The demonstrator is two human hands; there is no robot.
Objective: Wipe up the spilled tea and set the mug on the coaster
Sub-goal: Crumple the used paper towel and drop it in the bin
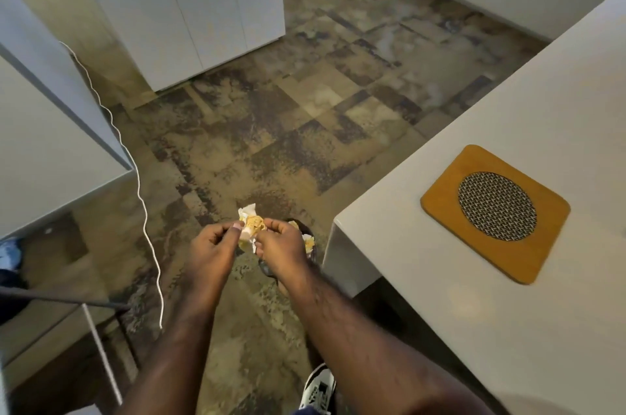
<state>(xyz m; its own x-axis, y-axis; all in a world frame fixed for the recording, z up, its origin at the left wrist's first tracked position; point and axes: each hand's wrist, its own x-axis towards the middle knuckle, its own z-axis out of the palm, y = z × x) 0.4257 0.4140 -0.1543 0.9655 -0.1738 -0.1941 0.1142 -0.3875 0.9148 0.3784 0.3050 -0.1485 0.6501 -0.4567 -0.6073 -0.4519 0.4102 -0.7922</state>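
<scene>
Now balling up stained tissue (251, 224) (wipe seemingly done).
Left hand (211, 246), right hand (280, 245) both pinch it; next needs mug, unseen, onto coaster (495, 212).

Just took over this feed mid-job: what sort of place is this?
Probably a home kitchen or utility area. White cabinets stand on a mottled tile floor, and a white counter bears a coaster. Both hands hold stained tissue over the floor.
</scene>
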